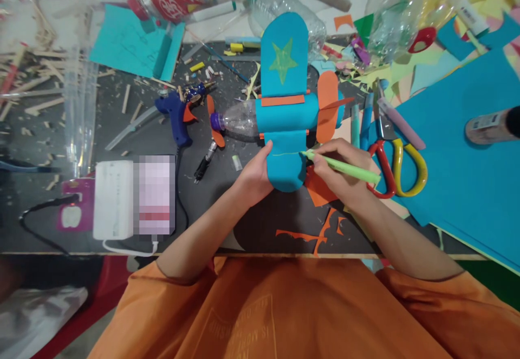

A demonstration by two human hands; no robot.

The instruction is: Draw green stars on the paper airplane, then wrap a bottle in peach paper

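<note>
A toy plane [287, 114] made from a plastic bottle wrapped in blue paper lies in front of me, its purple cap and orange propeller pointing left. The far wing carries a green star [283, 61]. My left hand [255, 175] grips the left edge of the near wing [286, 175], thumb on top and fingers hidden beneath. In my right hand [343, 167] is a light green marker [345, 168], its tip touching the near wing's right side. A thin pale green line runs across that wing from the tip.
Scissors [396, 164] with red and yellow handles lie right of my right hand. A blue glue gun [176, 115], white power bank [114, 199] and phone [154, 194] are at left. Bottles [280, 10], a blue sheet [459, 185] and orange scraps [300, 234] surround the plane.
</note>
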